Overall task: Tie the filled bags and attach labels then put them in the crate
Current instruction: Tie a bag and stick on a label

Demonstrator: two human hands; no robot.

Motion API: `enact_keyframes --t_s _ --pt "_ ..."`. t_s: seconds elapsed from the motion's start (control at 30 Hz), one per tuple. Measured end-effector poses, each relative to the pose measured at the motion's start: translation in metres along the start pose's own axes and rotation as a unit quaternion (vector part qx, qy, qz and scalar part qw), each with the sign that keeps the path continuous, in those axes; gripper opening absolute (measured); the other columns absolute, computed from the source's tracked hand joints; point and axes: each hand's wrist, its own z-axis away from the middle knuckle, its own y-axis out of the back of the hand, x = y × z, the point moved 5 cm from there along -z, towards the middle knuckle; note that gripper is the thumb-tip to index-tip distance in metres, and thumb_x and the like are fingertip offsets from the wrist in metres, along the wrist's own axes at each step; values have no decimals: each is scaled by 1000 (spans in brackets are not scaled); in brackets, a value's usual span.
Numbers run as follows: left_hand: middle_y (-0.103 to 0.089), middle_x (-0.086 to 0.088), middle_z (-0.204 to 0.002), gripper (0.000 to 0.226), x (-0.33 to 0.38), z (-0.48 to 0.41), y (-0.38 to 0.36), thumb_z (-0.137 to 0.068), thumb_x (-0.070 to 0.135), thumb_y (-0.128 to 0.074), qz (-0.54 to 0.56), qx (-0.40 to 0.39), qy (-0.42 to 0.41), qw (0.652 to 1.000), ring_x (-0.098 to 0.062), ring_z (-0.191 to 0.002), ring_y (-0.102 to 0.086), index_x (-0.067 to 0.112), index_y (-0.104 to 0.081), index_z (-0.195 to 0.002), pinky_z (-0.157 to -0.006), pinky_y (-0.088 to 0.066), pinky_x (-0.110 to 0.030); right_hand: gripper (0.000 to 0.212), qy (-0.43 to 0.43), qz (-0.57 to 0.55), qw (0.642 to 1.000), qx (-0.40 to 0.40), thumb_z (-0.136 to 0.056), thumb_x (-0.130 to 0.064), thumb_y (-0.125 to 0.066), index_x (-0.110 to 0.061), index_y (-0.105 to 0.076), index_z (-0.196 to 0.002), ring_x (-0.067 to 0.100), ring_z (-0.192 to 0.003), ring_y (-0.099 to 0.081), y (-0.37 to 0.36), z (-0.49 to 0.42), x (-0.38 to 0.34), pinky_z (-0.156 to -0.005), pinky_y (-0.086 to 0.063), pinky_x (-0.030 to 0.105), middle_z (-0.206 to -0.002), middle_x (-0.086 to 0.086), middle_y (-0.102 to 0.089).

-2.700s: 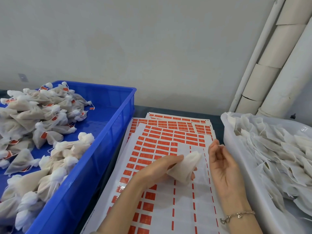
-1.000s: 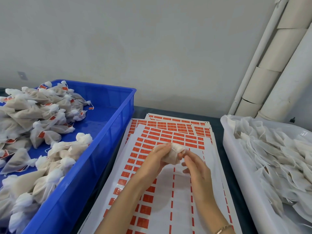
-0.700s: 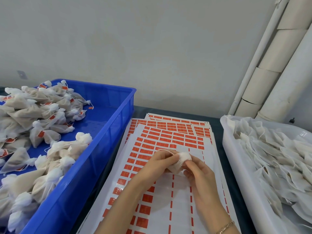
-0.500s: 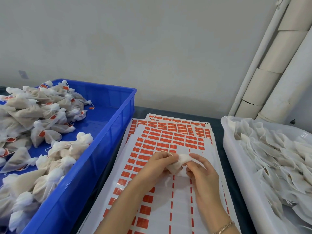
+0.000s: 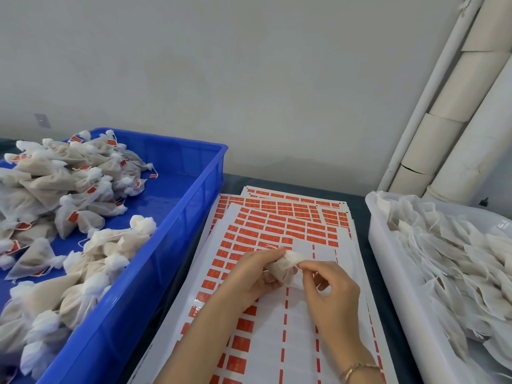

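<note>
1. Blue crate (image 5: 166, 259): set at the far left. Tied bags (image 5: 69, 195) with orange tags are heaped at its left and near end, and bare floor is shown toward its far right corner. Its rim stands above the sheets beside it, so a bag is judged to need lifting over that edge.
2. Label sheets (image 5: 277, 225): stacked and fanned between the crate and the tub. Orange labels are left on the left and far rows; stripped backing lies under the hands.
3. Left hand (image 5: 249, 275): its fingers are curled round the body of the filled bag.
4. Filled bag (image 5: 282, 268): held at the centre between both hands, just above the sheets and not yet in the crate. No label is seen on it.
5. Right hand (image 5: 329, 289): thumb and forefinger are pinched on the bag's gathered neck, with the other fingers loosely curled. Whether a knot is finished cannot be told. The neck is best kept bunched by the left hand while the string is drawn snug against the fill, so that nothing is spilled.
6. White tub (image 5: 385, 273): set at the right and filled with untied bags (image 5: 457, 259). Its wall lies near the right wrist, so little room is left on that side. Open room is judged to lie above the sheets and leftward.
</note>
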Motion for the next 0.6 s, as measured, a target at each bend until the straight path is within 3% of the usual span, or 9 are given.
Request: enact_keyframes --t_s 0.17,0.27,0.33,0.43,0.6 --pt "-71 -10 -106 21 1 4 -1 -84 14 -70 -32 -52 -3 998 -28 -100 -68 14 -65 -104 -85 -57 -40 20 -26 16 1000 -3 -75 -13 -77 -15 -75 -95 3 -76 -60 1 0 7 -70 -45 7 -90 -9 -67" --pt "-71 -10 -104 16 3 5 -2 -85 17 -69 -76 -84 8 994 -28 -103 -67 15 -68 -101 -89 -56 -42 21 -36 -18 999 12 -75 -14 -77 -14 -75 -95 6 -79 -63 5 -3 7 -71 -52 15 -90 -6 -70" --pt "-72 -9 -103 14 4 5 -3 -85 22 -70 -115 -99 -4 988 -26 -102 -67 16 -71 -98 -86 -56 -37 22 -38 -40 998 19 -73 -13 -77 -14 -75 -95 8 -81 -64 8 -3 7 -72 -54 19 -90 -4 -71" --pt "-74 -2 -98 14 7 7 -5 -86 25 -69 -154 -103 -45 982 -18 -93 -70 19 -76 -97 -76 -56 -25 24 -38 -60 997 24 -72 -11 -77 -18 -73 -95 7 -82 -64 9 -3 5 -71 -50 13 -90 -3 -71" --pt "-73 -1 -89 18 7 5 -5 -73 30 -75 -162 -88 -96 978 -18 -83 -71 19 -75 -88 -71 -57 -27 29 1 -89 996 9 -70 -25 -70 -13 -73 -96 10 -82 -66 9 -2 -6 -68 -50 8 -90 -2 -71"
